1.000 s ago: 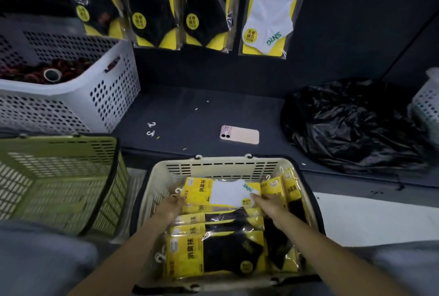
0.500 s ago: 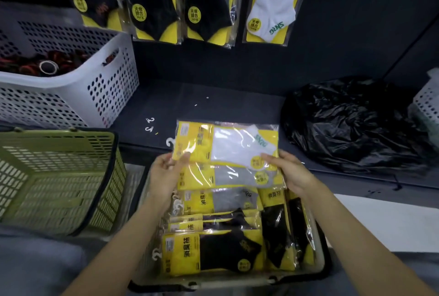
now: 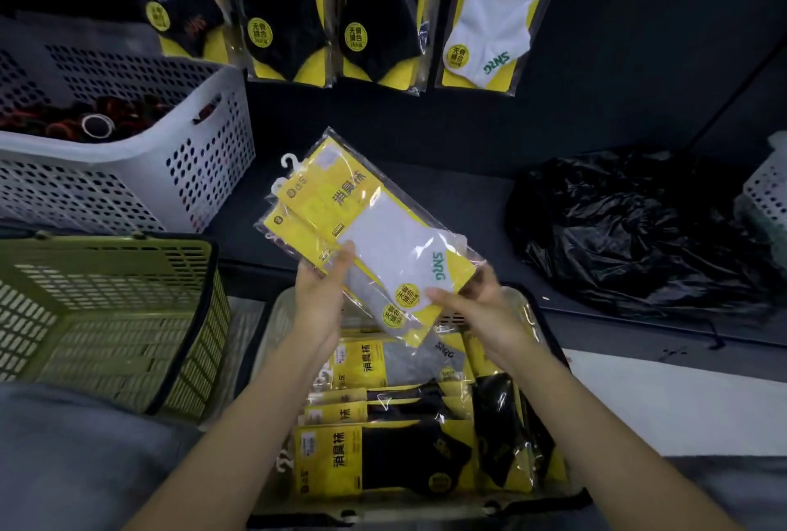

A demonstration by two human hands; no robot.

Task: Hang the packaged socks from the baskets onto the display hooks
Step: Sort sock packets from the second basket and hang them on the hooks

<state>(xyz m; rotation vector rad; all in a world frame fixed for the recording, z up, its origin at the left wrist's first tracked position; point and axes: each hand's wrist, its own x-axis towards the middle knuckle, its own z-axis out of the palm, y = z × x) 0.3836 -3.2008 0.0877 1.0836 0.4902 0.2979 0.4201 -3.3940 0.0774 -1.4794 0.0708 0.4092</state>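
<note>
Left hand (image 3: 321, 300), right hand (image 3: 483, 311) — fingers (image 3: 445, 295) curled

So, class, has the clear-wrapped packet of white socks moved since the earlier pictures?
Yes. The packet of white socks rose out of the cream plastic basket; the left hand and right hand hold it tilted above its far rim.

yellow-and-white sock packs (image 3: 374, 232), green basket (image 3: 106, 313), black bag (image 3: 630, 228)

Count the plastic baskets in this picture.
4. A white basket sits upper left, a green basket below it, a beige basket with sock packs at bottom centre, and a second white basket cut off at the right edge. Others may lie out of frame.
</note>
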